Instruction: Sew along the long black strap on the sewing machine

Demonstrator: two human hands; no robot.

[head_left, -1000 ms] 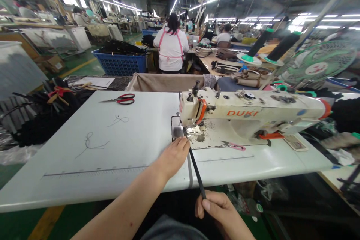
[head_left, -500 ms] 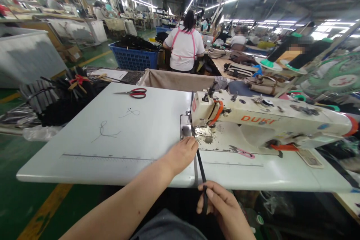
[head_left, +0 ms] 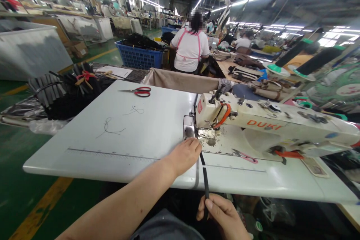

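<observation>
A narrow black strip [head_left: 206, 182] runs from the sewing machine's needle area down over the table's front edge. My left hand [head_left: 188, 153] rests on the table just in front of the presser foot, its fingers closed over the upper part of the strip and hiding it. Below the table edge, my right hand [head_left: 218, 212] pinches the strip's lower part between thumb and fingers. A short pale break crosses the strip between my hands; whether it is a mark or a gap I cannot tell. The white sewing machine [head_left: 242, 116] stands right of my left hand.
Red-handled scissors [head_left: 142, 91] and loose threads [head_left: 108, 127] lie on the white table [head_left: 157, 120]. Pink thread snips [head_left: 247, 157] lie beside the machine. Bundled dark strips [head_left: 53, 90] sit at left. Beyond a fabric-lined bin [head_left: 180, 78], a person [head_left: 189, 48] sits facing away.
The view has shifted slightly, moving the scene to the right. A pale break now shows on the strip between my hands. My right hand sits a little lower, still pinching the strip.
</observation>
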